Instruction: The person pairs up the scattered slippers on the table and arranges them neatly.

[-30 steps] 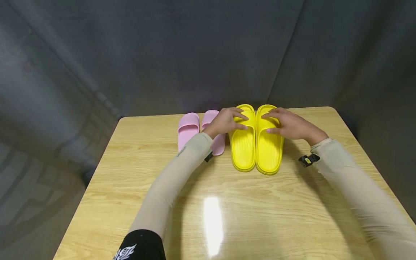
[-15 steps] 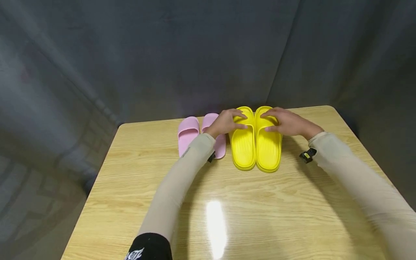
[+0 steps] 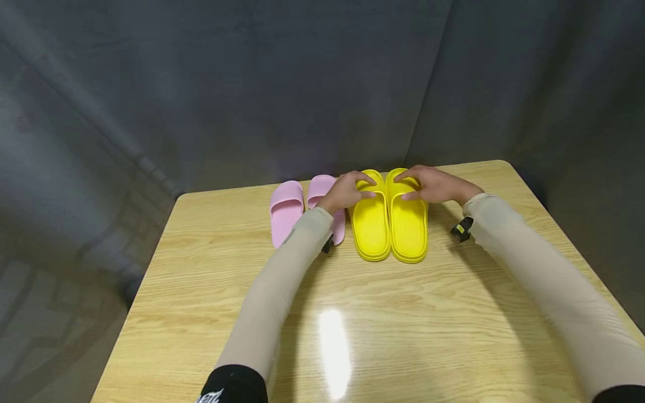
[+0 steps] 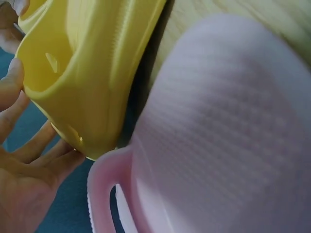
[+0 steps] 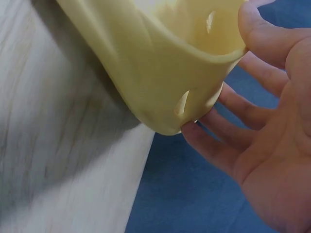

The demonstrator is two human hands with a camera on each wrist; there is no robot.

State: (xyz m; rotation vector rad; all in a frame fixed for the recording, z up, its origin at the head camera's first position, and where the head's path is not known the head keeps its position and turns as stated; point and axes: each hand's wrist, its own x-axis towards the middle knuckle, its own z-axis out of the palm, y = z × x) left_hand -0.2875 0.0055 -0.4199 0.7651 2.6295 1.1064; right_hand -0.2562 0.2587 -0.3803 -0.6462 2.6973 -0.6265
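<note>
A pair of yellow slippers [image 3: 372,229] stands side by side at the back of the table, toes away from me. My left hand [image 3: 344,192] grips the left one by its strap, thumb at the opening and fingers over the front. The right yellow slipper [image 5: 160,73] is gripped the same way by my right hand [image 3: 437,184], its thumb at the strap's rim and fingertips along the outer side. Just left of them lies a pair of pink slippers [image 3: 285,215]; my left wrist and sleeve cover part of the nearer pink slipper [image 4: 223,121].
The wooden table [image 3: 428,313] has its back edge right behind the slippers' toes. A grey curtain [image 3: 302,84] hangs beyond it and along both sides. A bright light reflection shows on the tabletop in front.
Both hands keep their grip on the yellow slippers, which have come lower toward the tabletop and look smaller. The head view has shifted slightly; the pink pair stays in place on the table.
</note>
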